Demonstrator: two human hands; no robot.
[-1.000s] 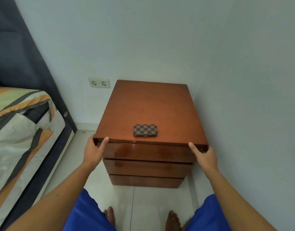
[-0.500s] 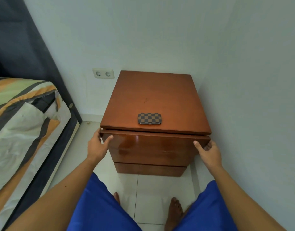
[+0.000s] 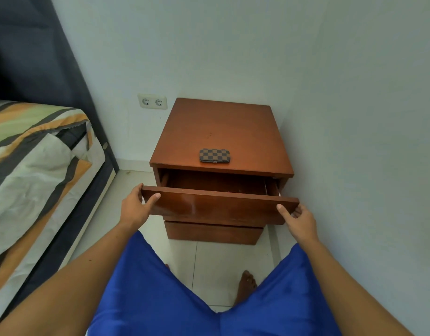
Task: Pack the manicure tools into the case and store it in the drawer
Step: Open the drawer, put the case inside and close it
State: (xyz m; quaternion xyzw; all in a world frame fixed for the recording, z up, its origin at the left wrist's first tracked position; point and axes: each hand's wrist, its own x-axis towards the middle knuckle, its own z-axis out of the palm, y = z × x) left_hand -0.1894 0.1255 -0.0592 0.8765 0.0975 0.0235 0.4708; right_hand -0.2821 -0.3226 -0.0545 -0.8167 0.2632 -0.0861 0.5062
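Observation:
A closed brown checkered manicure case (image 3: 215, 155) lies near the front edge of a reddish wooden nightstand's top (image 3: 223, 127). The top drawer (image 3: 216, 202) is pulled partway out, and what I can see of its dark inside looks empty. My left hand (image 3: 133, 207) grips the left end of the drawer front, thumb on the face. My right hand (image 3: 298, 220) grips the right end the same way. No loose manicure tools are in sight.
A white wall (image 3: 369, 166) runs close along the nightstand's right side. A bed with striped bedding (image 3: 36, 166) stands to the left, with a strip of tiled floor (image 3: 126, 190) between. A double socket (image 3: 152, 102) is on the back wall. Two lower drawers (image 3: 214, 232) stay shut.
The top drawer has slid out toward me, from nearly shut to partly open, with both hands holding its front ends. My view has pulled back from the nightstand.

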